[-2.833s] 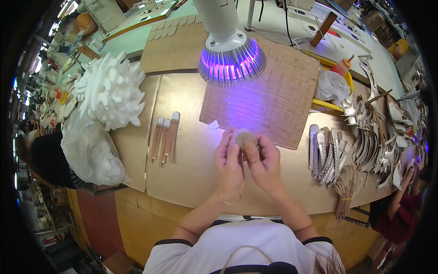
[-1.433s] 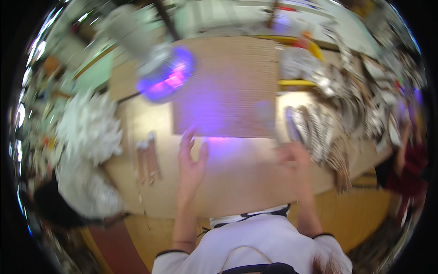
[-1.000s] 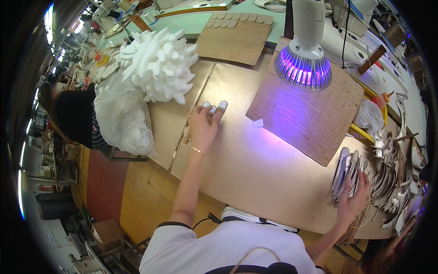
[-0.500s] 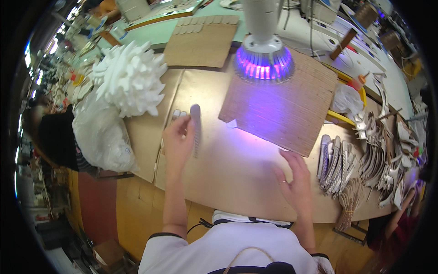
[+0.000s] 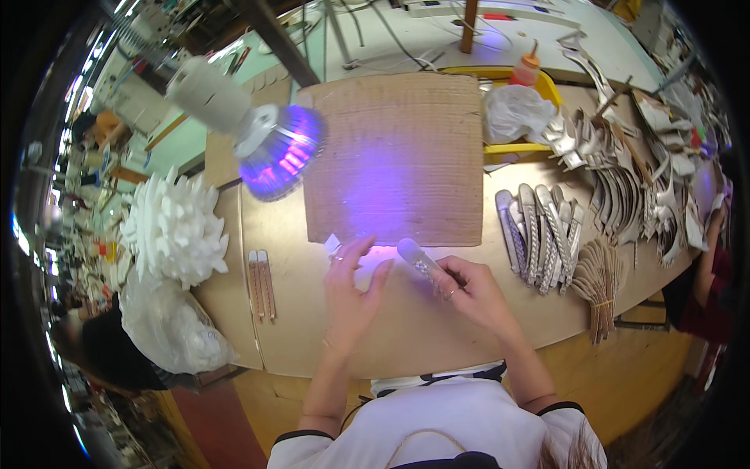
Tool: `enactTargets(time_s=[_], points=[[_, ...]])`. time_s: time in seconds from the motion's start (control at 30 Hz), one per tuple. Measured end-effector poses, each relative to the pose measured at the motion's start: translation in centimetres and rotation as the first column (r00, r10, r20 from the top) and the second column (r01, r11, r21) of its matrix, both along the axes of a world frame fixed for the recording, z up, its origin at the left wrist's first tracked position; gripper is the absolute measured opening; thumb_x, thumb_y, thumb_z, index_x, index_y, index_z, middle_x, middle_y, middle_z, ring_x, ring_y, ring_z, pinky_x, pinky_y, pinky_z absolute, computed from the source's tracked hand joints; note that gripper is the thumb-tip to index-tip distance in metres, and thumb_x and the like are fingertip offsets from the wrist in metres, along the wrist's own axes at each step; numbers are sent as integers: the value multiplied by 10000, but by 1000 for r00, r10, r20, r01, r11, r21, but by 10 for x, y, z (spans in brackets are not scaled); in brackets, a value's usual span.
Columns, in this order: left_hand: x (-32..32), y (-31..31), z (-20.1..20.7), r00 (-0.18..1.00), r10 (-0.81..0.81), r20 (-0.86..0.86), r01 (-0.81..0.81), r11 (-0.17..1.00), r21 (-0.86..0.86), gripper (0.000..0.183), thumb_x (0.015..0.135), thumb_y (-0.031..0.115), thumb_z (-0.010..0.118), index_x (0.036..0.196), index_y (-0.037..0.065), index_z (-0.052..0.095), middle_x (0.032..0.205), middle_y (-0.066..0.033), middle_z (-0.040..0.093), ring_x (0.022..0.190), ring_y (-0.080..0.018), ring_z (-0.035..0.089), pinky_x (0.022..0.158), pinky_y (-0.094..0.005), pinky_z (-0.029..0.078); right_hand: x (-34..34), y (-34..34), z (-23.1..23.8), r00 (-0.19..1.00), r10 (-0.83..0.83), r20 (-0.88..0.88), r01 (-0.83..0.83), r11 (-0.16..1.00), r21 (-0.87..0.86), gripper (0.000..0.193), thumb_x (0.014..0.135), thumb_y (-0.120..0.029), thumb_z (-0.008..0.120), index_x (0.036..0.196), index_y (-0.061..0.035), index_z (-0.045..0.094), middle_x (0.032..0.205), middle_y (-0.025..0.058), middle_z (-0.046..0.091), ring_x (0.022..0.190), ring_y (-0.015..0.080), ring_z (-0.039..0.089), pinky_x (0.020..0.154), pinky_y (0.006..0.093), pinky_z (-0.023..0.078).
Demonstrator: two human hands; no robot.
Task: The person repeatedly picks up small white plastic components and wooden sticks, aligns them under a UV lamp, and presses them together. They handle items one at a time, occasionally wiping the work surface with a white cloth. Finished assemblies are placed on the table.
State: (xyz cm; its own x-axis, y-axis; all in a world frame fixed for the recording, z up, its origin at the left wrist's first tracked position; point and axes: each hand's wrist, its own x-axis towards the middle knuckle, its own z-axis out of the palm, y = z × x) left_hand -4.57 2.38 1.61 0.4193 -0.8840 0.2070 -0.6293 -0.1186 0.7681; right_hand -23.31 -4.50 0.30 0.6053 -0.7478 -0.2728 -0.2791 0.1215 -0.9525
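In my right hand [image 5: 466, 291] is a strap [image 5: 414, 254] with a pale rounded tip and a braided body, pinched between thumb and fingers. The tip points up and left, toward the lower edge of a brown cardboard sheet [image 5: 394, 164]. My left hand [image 5: 353, 281] holds nothing; its thumb and fingers are apart, just left of the strap. A small white tab [image 5: 333, 244] lies by the board's lower left corner, near the left fingertips. Two similar straps [image 5: 262, 285] lie side by side at the left of the table.
A lamp [image 5: 283, 152] throws violet light over the board. Braided straps [image 5: 539, 234] and a tied brown bundle [image 5: 600, 285] lie at the right, beside cut pieces [image 5: 617, 187]. A yellow tray [image 5: 551, 90] stands behind them. White foam-like pieces [image 5: 173, 227] and a plastic bag [image 5: 168, 320] are leftward.
The strap has gone from my left hand to my right. Both hands are now close together below the board. The view has turned, so the lamp appears further left.
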Motion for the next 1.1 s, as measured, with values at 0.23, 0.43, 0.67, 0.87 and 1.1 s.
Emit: enactTargets(time_s=[0.23, 0.43, 0.67, 0.87, 1.1], points=[[73, -8, -27, 998, 62, 10, -62, 998, -7, 257, 899, 141, 636, 1127, 23, 638, 1023, -97, 657, 915, -178, 621, 742, -303, 496, 3, 6, -5, 993, 114, 13, -113, 991, -77, 242, 946, -198, 558, 986, 28, 634, 709, 133, 603, 637, 231, 547, 619, 351, 447], [174, -132, -25, 903, 106, 416, -46, 987, -151, 260, 960, 130, 516, 1185, 46, 618, 1048, -118, 659, 950, -195, 627, 826, -329, 499, 34, -3, -10, 989, 68, 134, -41, 980, -195, 227, 949, -192, 536, 950, 25, 603, 806, 183, 591, 745, 337, 564, 692, 412, 445], [205, -206, -35, 868, -15, 496, 85, 989, -118, 294, 860, 88, 588, 1149, 44, 623, 970, -198, 656, 806, -291, 643, 712, -375, 504, 87, -42, -35, 974, -110, 196, 184, 892, -413, 161, 929, -132, 537, 941, 25, 570, 897, 176, 531, 841, 338, 527, 746, 411, 430], [217, -216, -61, 764, 145, 628, 22, 968, -250, 345, 850, 105, 615, 1171, -9, 563, 951, -182, 614, 829, -276, 645, 721, -362, 504, 96, -55, -54, 995, -95, 35, 98, 829, -551, 128, 907, -108, 556, 906, 20, 552, 899, 180, 510, 841, 344, 509, 733, 414, 414], [215, -225, -80, 800, 105, 591, 44, 972, -232, 306, 853, 164, 591, 1115, 6, 570, 991, -188, 611, 882, -294, 623, 770, -402, 484, 93, -54, -67, 992, -81, 94, 119, 843, -525, 122, 897, -91, 557, 864, 19, 516, 879, 167, 480, 807, 311, 483, 721, 391, 405]])
